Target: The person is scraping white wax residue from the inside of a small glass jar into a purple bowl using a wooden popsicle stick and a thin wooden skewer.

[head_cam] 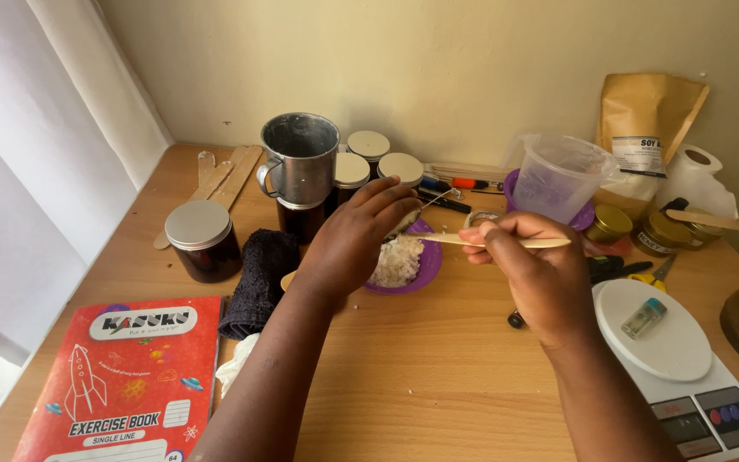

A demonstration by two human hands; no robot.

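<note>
Right hand (530, 272): fingers curled closed on a flat wooden stick (506, 242), held level, its tip reaching left above a purple bowl (427, 265).

Left hand (354, 239): fingers bent loosely over the far rim of the purple bowl; whether it gripped anything could not be told. The bowl held white flakes (397, 261) and stood mid-desk.

Packages and labels: a brown paper pouch (650, 115) with a pale rectangular label leaned on the wall at far right. Two amber jars with gold lids (635, 228) stood before it, one with a dark label. A red exercise book (126, 385) with a rocket drawing lay at the near left corner.

Surface and room: a light wooden desk (421, 385) set against a cream wall (438, 60); a white curtain (36, 137) hung at left.

Other items: a metal mug (299, 158) stacked on a dark jar, with three cream-lidded jars (369, 162) just beside it. A dark jar with silver lid (202, 239) stood left, near a rolled dark cloth (260, 278) and flat wooden sticks (220, 184). A clear plastic jug (560, 175) sat on a purple lid. A white kitchen scale (682, 364) at right carried a small clear lighter (644, 317). A white paper roll (701, 180) stood at far right.
</note>
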